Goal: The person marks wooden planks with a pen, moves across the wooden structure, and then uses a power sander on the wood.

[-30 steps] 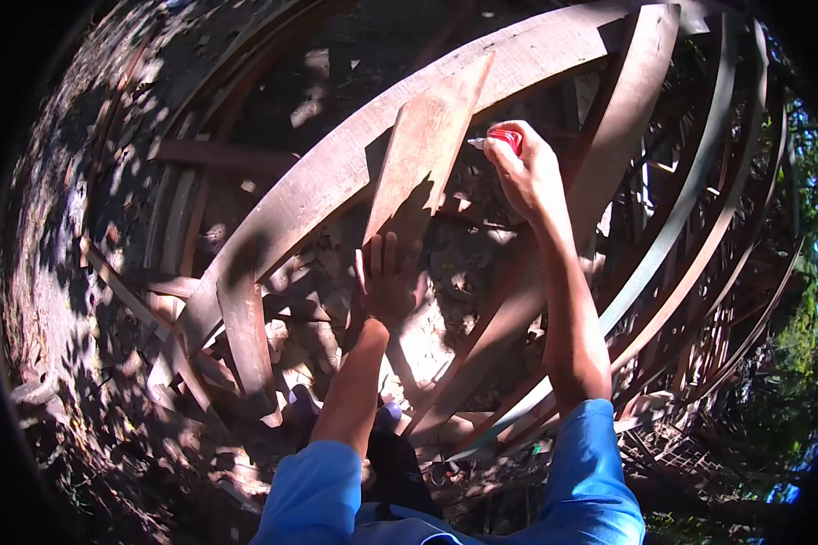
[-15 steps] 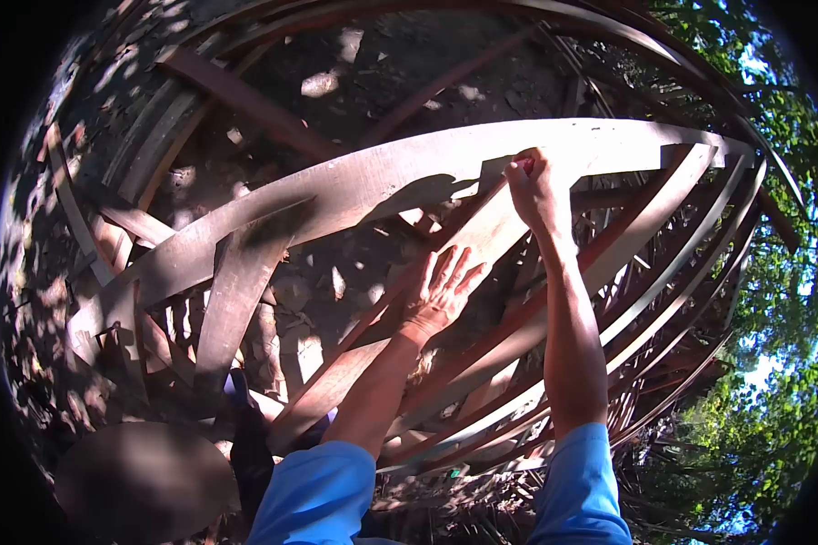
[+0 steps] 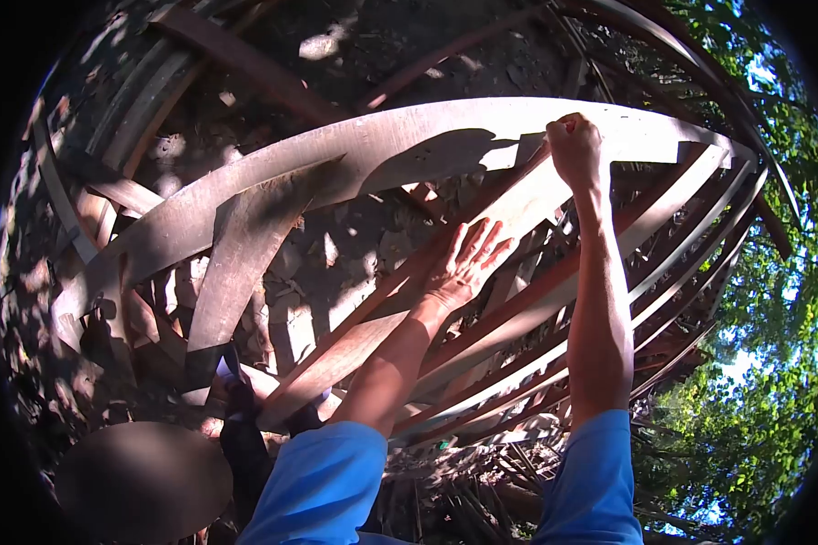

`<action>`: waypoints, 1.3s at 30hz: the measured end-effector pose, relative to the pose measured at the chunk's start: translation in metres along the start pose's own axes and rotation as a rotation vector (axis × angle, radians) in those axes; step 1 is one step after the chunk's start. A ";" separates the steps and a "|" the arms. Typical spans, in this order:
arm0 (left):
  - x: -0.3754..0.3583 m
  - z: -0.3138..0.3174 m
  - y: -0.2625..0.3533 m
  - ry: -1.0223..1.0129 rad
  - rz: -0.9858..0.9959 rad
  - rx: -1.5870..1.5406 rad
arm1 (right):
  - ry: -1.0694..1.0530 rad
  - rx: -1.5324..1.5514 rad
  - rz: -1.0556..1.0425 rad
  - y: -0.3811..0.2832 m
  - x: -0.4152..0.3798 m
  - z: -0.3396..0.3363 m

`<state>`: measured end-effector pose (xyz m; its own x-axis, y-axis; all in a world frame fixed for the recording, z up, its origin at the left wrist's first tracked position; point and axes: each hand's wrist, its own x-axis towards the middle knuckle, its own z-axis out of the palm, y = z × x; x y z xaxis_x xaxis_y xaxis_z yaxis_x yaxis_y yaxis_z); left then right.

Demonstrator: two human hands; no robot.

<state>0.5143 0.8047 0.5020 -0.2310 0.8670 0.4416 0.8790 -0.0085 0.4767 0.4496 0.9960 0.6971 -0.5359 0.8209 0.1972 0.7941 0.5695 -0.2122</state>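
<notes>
Left hand lies flat, fingers spread, on the slanted plank. Right hand, fisted on something barely visible, sits at the plank's upper end against the long crosswise board.

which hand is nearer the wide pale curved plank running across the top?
Right. The right hand is fisted right at the wide pale curved plank, touching its lower edge. The left hand lies flat, fingers spread, on a lower slanted reddish-brown board, apart from it.

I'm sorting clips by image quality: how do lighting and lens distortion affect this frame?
Head view: strong fisheye bends the long plank into an arc, with black corners; hard dappled sun casts the right hand's shadow on it; the left hand is sunlit on the slanted board; the ground stays dark.
</notes>
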 end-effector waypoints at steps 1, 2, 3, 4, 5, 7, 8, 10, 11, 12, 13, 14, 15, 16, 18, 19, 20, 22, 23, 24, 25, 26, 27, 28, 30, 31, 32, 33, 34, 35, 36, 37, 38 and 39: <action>0.000 0.000 0.000 -0.001 0.000 0.016 | 0.014 -0.028 -0.013 0.005 -0.003 0.008; 0.001 0.000 -0.001 -0.001 0.002 0.034 | 0.031 -0.055 -0.026 0.011 -0.004 0.015; 0.000 0.000 0.000 -0.002 0.005 0.048 | -0.006 0.015 0.048 0.004 -0.019 0.015; 0.001 0.000 0.000 -0.001 0.004 0.055 | -0.050 -0.016 0.071 -0.001 -0.037 0.020; 0.000 0.001 0.000 0.000 0.005 0.058 | -0.184 -0.179 0.077 -0.011 -0.055 0.020; -0.001 0.005 0.001 0.039 0.004 0.017 | -0.132 0.003 0.163 -0.056 -0.095 -0.021; 0.001 0.009 0.001 0.016 0.010 0.011 | -0.026 0.019 0.191 -0.056 -0.111 -0.038; 0.001 0.002 0.002 0.027 0.001 0.081 | 0.036 0.125 0.218 -0.031 -0.158 -0.064; 0.001 0.002 0.002 0.027 -0.002 0.096 | 0.060 0.264 0.271 -0.006 -0.185 -0.066; 0.001 0.006 0.002 0.047 -0.016 0.009 | 0.068 0.275 0.308 0.005 -0.210 -0.073; 0.001 0.007 0.003 0.018 -0.018 0.061 | 0.096 0.281 0.321 0.033 -0.238 -0.074; 0.001 0.020 0.002 0.128 -0.024 0.042 | 0.058 0.282 0.569 0.045 -0.264 -0.081; 0.001 0.018 0.002 0.130 -0.016 0.061 | 0.056 0.311 0.576 0.056 -0.289 -0.093; 0.002 0.011 0.005 0.108 -0.023 0.061 | 0.093 0.312 0.519 0.083 -0.319 -0.090; 0.005 0.003 0.010 0.102 -0.021 0.078 | 0.310 0.748 0.614 0.132 -0.362 -0.076; 0.006 -0.002 0.013 0.105 -0.019 0.089 | 0.422 0.877 0.668 0.144 -0.363 -0.081; 0.007 -0.006 0.016 0.105 -0.010 0.103 | 0.548 0.927 0.738 0.158 -0.363 -0.082; 0.006 0.000 0.015 0.154 0.012 0.170 | 0.914 1.083 0.808 0.211 -0.350 -0.056; 0.006 -0.002 0.017 0.140 0.008 0.195 | 0.948 1.091 0.918 0.238 -0.344 -0.040; 0.007 -0.005 0.021 0.168 0.036 0.221 | 0.983 1.100 1.031 0.269 -0.336 -0.017; 0.009 -0.011 0.031 0.168 0.011 0.253 | 0.991 1.003 1.077 0.281 -0.324 -0.007; 0.015 -0.016 0.039 0.168 -0.015 0.287 | 0.996 0.905 1.126 0.294 -0.312 0.003; 0.024 -0.016 0.045 0.204 -0.066 0.295 | 0.983 0.829 1.178 0.299 -0.300 0.016; 0.043 -0.015 0.051 0.267 -0.020 0.211 | 0.963 0.741 1.229 0.306 -0.291 0.033; 0.103 -0.042 0.103 0.095 -0.009 0.030 | 1.007 0.777 1.191 0.319 -0.280 0.072; 0.139 -0.036 0.116 0.165 0.113 0.029 | 1.009 0.788 1.194 0.319 -0.277 0.073; 0.177 -0.028 0.127 0.238 0.228 0.023 | 1.010 0.798 1.197 0.319 -0.273 0.076; 0.215 -0.022 0.139 0.229 0.263 0.022 | 0.981 0.808 1.221 0.312 -0.274 0.064; 0.251 -0.015 0.149 0.218 0.291 0.020 | 0.947 0.811 1.246 0.306 -0.276 0.058; 0.286 -0.006 0.154 0.160 0.284 0.033 | 0.957 0.762 1.230 0.309 -0.276 0.068; 0.322 0.000 0.158 0.106 0.279 0.042 | 0.972 0.712 1.211 0.320 -0.276 0.086; 0.354 0.007 0.158 0.083 0.264 0.019 | 0.989 0.658 1.190 0.331 -0.279 0.095; 0.384 0.014 0.158 0.063 0.250 -0.008 | 0.988 0.657 1.183 0.331 -0.279 0.095; 0.410 0.021 0.159 0.022 0.183 -0.058 | 0.978 0.689 1.203 0.323 -0.278 0.083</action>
<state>0.5686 1.1694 0.7429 -0.0793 0.8370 0.5414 0.8818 -0.1944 0.4297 0.8311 0.9547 0.4939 0.8064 0.5897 0.0436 0.1857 -0.1826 -0.9655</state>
